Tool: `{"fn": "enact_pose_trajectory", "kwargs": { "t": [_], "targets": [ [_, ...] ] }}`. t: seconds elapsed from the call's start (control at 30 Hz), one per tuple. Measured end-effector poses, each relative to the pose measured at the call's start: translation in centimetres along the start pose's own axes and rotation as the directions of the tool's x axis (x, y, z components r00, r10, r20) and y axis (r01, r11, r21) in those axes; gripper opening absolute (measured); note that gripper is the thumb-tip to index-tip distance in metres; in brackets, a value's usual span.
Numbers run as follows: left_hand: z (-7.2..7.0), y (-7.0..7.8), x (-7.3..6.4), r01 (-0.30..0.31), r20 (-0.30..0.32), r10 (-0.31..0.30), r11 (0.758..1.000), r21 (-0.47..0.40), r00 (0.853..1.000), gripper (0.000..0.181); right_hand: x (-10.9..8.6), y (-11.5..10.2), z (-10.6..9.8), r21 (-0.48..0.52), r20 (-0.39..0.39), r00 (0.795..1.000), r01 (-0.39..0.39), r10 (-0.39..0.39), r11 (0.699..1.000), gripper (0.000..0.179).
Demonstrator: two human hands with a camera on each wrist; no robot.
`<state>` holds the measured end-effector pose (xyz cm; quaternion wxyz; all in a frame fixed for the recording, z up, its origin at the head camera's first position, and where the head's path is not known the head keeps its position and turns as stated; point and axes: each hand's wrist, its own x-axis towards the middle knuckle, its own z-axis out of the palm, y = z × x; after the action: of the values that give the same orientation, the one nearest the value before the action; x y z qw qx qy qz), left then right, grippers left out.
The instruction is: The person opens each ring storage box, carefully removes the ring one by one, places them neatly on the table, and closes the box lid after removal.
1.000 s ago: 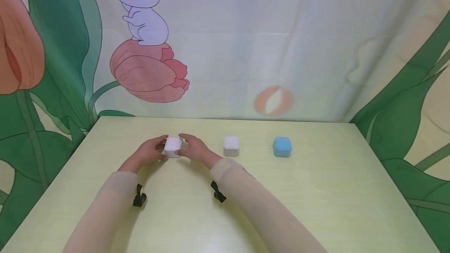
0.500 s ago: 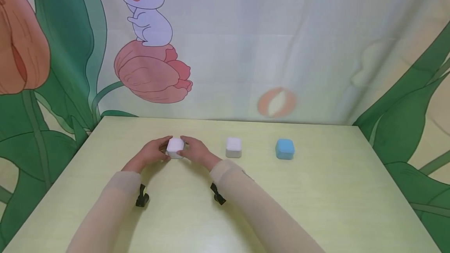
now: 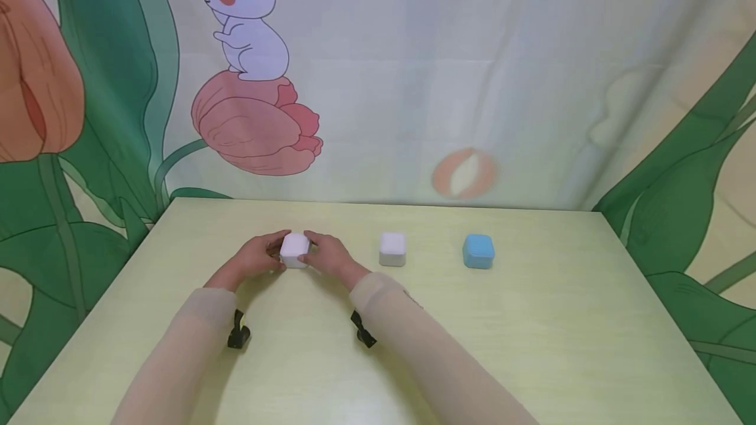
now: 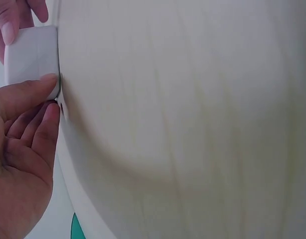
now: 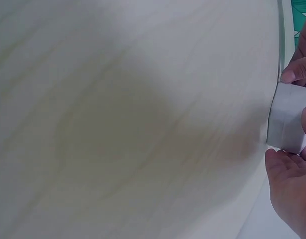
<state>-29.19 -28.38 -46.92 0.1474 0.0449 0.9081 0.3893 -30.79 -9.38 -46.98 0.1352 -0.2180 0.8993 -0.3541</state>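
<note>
A white cube with rounded edges (image 3: 294, 252) sits on the table at the left, between both hands. My left hand (image 3: 255, 256) holds its left side, and in the left wrist view the left thumb (image 4: 36, 93) lies on the cube's near face. From the other side my right hand (image 3: 332, 256) grips it, one finger by the upper right corner and the thumb at the near face. The right wrist view shows the cube (image 5: 288, 119) between both hands at the right edge, standing on the tabletop. Some fingers are hidden behind the cube.
A second white cube (image 3: 392, 249) stands to the right of the hands, and a blue cube (image 3: 478, 251) farther right in the same row. Behind the pale wooden table (image 3: 531, 333) hangs a printed curtain (image 3: 378, 84) with a rabbit and flowers.
The whole head view has shifted slightly to the right in the picture. Both hands stay at the white cube, and the cubes keep their places on the table.
</note>
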Motion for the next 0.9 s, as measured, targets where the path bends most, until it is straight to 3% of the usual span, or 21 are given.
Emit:
{"fn": "enact_pose_trajectory", "kwargs": {
  "t": [0.33, 0.6, 0.9],
  "targets": [
    [0.3, -0.1, 0.3, 0.022, -0.004, -0.022, 1.0, 0.007, 1.0, 0.082, 0.2, 0.1, 0.1, -0.028, 0.001, 1.0, -0.006, 0.006, 1.0, 0.062],
    [0.5, -0.2, 0.3, -0.034, -0.027, 0.033, 0.999, -0.003, 0.999, 0.077, 0.2, 0.2, 0.3, -0.03, 0.002, 1.0, 0.008, -0.008, 1.0, 0.06],
    [0.6, -0.7, 0.0, -0.044, -0.046, 0.044, 0.999, 0.01, 0.998, 0.074, 0.5, 0.1, 1.1, -0.068, -0.012, 0.998, 0.06, -0.061, 0.996, 0.055]
  ]
}}
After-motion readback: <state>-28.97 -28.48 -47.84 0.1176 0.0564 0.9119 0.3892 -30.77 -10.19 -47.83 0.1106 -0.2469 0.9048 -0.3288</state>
